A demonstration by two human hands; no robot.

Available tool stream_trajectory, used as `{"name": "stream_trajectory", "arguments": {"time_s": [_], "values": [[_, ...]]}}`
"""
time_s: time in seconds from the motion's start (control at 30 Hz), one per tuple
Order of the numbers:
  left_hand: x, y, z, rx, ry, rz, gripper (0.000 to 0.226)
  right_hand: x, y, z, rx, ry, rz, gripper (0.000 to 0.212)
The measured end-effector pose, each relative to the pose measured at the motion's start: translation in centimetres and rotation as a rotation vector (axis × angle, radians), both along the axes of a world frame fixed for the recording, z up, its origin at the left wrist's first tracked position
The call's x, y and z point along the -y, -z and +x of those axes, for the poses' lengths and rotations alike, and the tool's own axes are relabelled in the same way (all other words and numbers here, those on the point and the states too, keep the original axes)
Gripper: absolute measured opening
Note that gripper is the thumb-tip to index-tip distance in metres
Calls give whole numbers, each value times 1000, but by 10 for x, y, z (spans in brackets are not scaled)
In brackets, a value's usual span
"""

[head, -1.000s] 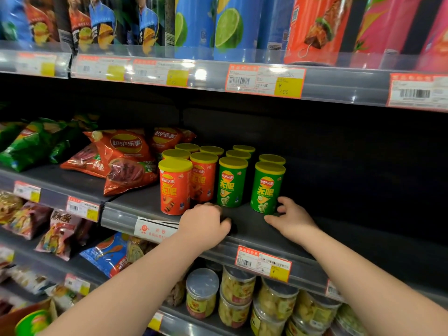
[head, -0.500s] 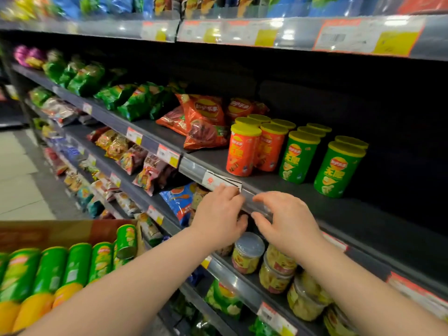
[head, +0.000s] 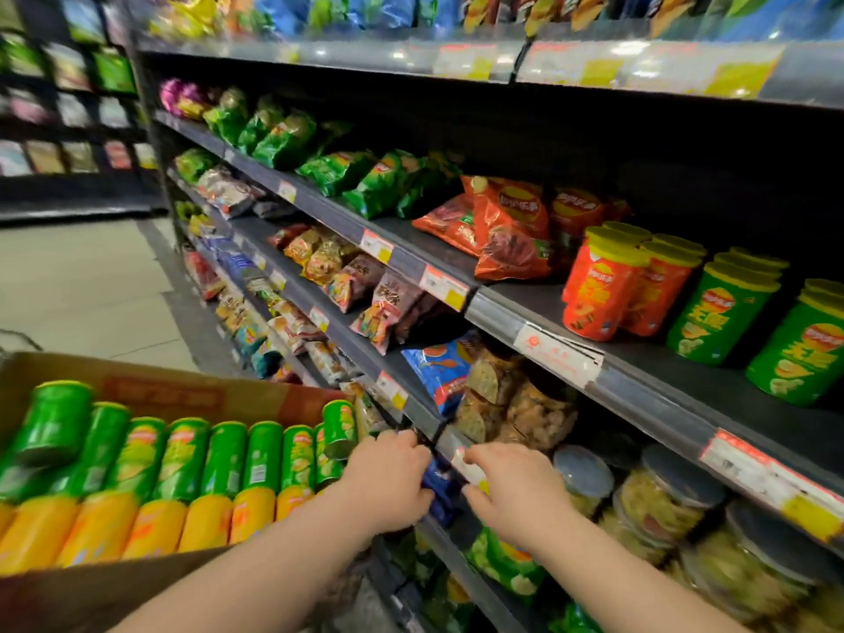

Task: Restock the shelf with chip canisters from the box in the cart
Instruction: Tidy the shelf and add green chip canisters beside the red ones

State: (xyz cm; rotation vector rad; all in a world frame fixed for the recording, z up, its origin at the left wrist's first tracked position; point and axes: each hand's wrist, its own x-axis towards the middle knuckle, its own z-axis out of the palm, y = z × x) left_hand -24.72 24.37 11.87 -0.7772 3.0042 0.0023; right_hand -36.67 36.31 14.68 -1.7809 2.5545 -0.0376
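Head view: both your hands were empty, low in front of the shelving.
Your left hand (head: 388, 482) and right hand (head: 516, 491) sat side by side at 6 o'clock, fingers loosely curled on nothing. Green chip canisters (head: 205, 468) lay on their sides in the box (head: 160, 395) at 8 o'clock; upright canisters (head: 717, 312) stood on the shelf (head: 639, 372) at 3 o'clock.

Green canisters (head: 219, 454) (yellow-orange lower ends) fill a brown box (head: 150, 390).

Canisters (head: 219, 459) lie in the box (head: 160, 390), near left; upright canisters (head: 712, 312) stand on the shelf (head: 639, 372), right, with bags (head: 502, 226) to their left.
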Motion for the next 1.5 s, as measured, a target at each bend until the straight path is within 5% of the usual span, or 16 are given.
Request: {"name": "stream_trajectory", "arguments": {"time_s": [0.67,1.5], "values": [[153,63,287,153,-408,206,48,180,84,214,132,-164,281,39],[282,84,284,47,-760,173,68,325,151,88,217,54,419,38]]}}
